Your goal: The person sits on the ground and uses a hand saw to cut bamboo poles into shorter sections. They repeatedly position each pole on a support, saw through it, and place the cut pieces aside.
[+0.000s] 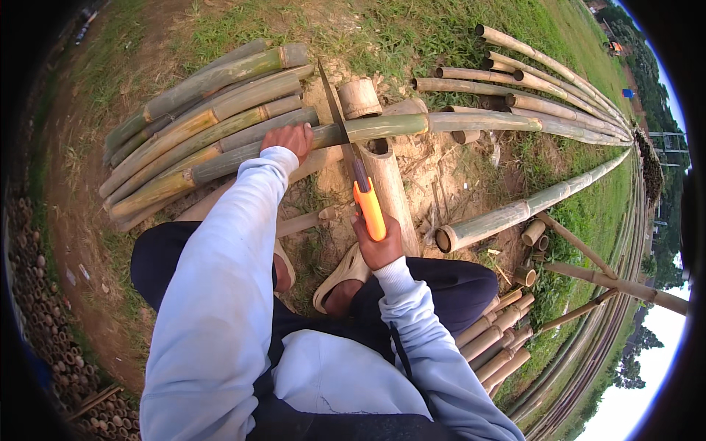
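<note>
Bamboo pole (pixel 382 128), green and long, lies across a short upright stump (pixel 390 192) in front of you, running from the pile at your left out past the bare dirt to the right. Your left hand (pixel 288 140) lies on top of it, left of the saw, knuckles up and fingers curled over its far side, so you cannot tell how tightly they close. Your right hand (pixel 377 246) is wrapped around the orange handle of the saw (pixel 351 158), fingers pressed together about it, with the blade reaching away from you and crossing the pole just right of your left hand. Judge the pole stiff, hollow and fairly light for its length, smooth-skinned and round, so it will likely roll on the stump unless you press down close to the cut; hold it near the blade rather than far out. The cut end may splinter and leave sharp edges. On the left lies a pile of poles (pixel 198 121), green and yellowing, side by side. A short cut section (pixel 359 98) stands on the far side of the pole, open and apparently empty. More long poles (pixel 544 88) fan out far right across the grass (pixel 412 29), and shorter lengths (pixel 496 345) lie bundled near your right knee. Your sandal (pixel 342 273) rests on the dirt beside the stump.
</note>
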